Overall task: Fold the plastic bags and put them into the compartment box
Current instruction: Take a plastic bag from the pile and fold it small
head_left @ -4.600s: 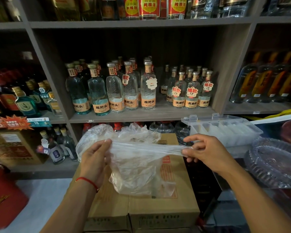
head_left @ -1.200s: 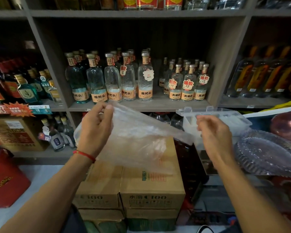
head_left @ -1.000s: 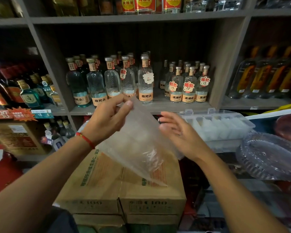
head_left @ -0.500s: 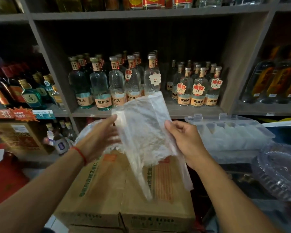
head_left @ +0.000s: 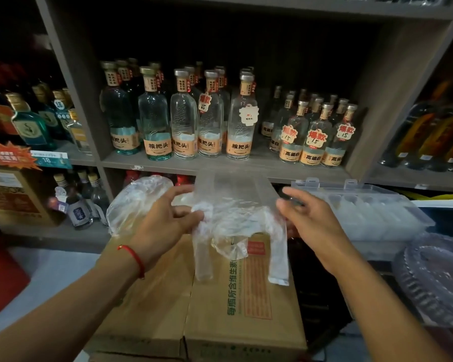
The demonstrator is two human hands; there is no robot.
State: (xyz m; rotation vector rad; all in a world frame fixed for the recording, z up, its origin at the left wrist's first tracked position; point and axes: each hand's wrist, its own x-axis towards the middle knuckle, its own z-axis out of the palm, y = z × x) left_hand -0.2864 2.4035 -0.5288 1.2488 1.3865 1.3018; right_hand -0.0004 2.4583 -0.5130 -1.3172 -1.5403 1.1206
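Clear plastic bag hangs at the centre of the view above the cardboard boxes, its two handles dangling down; the left hand at nine o'clock of it pinches its crumpled edge between thumb and fingers. At three o'clock the right hand is released, fingers loosely spread just beside the bag. Farther toward three o'clock sits the compartment box, lid raised, and a pile of loose bags lies behind the left hand.

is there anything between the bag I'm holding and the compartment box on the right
Nothing visible stands in the way. The plastic bag hangs from the left hand; only the open right hand lies between it and the compartment box, whose lid is raised.
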